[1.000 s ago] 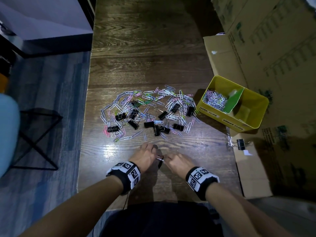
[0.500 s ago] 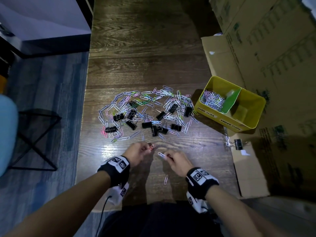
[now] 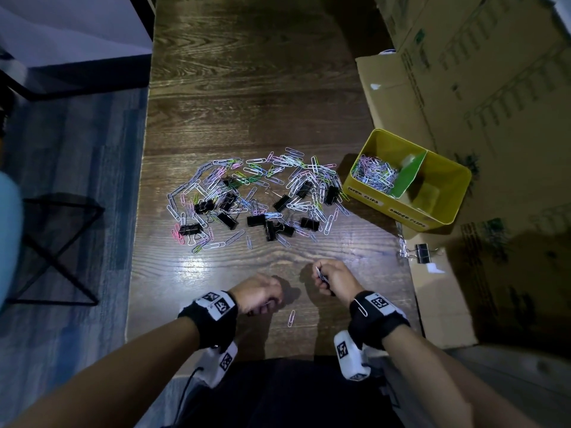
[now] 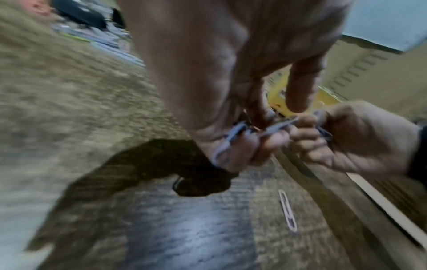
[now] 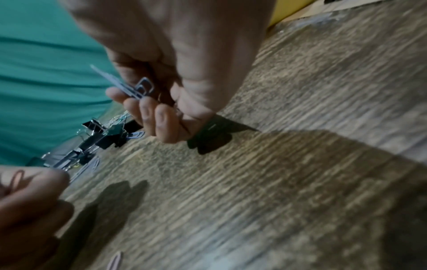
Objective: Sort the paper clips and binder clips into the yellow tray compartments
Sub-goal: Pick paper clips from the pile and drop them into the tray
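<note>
A mixed pile of coloured paper clips (image 3: 296, 180) and black binder clips (image 3: 256, 220) lies mid-table. The yellow tray (image 3: 401, 210) stands to its right; its left compartment, behind a green divider (image 3: 409, 176), holds paper clips (image 3: 375, 176). My left hand (image 3: 267, 305) is near the table's front edge, fingers curled round a pale paper clip (image 4: 225, 146). My right hand (image 3: 321, 276), a little apart from it, pinches a few silvery paper clips (image 5: 136, 88). One loose paper clip (image 3: 291, 318) lies on the wood between the hands.
A lone binder clip (image 3: 421, 253) with a short chain of clips sits on a cardboard flap (image 3: 441, 291) at the right. Large cardboard boxes (image 3: 479, 88) rise behind the tray. The table's left edge drops to the floor and a black stool (image 3: 55, 248).
My hands, joined on linked clips a second ago, have pulled apart, each keeping a clip. One clip dropped to the table between them. The left hand drew back toward me.
</note>
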Available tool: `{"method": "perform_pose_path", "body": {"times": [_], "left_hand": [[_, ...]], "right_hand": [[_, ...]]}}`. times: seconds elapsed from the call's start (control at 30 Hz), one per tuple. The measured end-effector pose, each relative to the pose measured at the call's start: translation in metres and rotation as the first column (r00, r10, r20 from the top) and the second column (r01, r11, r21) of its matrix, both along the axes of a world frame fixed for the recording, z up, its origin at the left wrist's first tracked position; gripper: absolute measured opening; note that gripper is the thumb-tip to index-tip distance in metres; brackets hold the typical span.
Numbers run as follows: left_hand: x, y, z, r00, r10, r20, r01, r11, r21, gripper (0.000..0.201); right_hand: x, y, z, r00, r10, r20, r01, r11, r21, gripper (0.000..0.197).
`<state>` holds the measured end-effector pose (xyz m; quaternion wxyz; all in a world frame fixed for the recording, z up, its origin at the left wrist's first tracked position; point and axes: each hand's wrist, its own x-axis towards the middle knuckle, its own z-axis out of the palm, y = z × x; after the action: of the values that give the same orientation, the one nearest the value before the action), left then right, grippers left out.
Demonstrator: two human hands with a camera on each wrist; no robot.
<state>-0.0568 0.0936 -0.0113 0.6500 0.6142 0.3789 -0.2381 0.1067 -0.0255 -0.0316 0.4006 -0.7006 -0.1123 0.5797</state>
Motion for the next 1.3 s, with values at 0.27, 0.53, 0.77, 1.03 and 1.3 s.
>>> {"method": "perform_pose_path", "body": {"times": [0.27, 0.53, 0.77, 1.03, 1.3], "left_hand": [[0.026, -0.034, 0.022, 0.659, -0.705, -0.264, 0.681, 0.409, 0.607, 0.023], [0.038, -0.04, 0.031, 0.711, -0.648, -0.275, 0.675, 0.517, 0.527, 0.026], [0.107, 0.026, 0.045, 0.987, -0.157, 0.025, 0.14, 0.934, 0.33, 0.025], [0.253, 0.045, 0.107, 0.86, 0.404, 0.311, -0.386, 0.915, -0.121, 0.026], [0.296, 0.039, 0.069, 0.953, 0.187, 0.238, -0.228, 0.961, 0.157, 0.034]], "right_hand": [[-0.003, 0.004, 0.006, 0.998, 0.053, 0.038, -0.055, 0.998, 0.03, 0.039], [0.013, 0.001, 0.014, 1.0, -0.025, 0.004, 0.025, 0.999, 0.047, 0.037], [0.063, 0.015, 0.061, 0.963, -0.26, 0.076, 0.241, 0.95, 0.198, 0.033], [0.15, 0.052, 0.117, 0.753, -0.485, 0.444, 0.384, 0.873, 0.302, 0.03], [0.181, 0.049, 0.117, 0.709, 0.139, 0.691, -0.044, 0.987, -0.154, 0.036]]}}
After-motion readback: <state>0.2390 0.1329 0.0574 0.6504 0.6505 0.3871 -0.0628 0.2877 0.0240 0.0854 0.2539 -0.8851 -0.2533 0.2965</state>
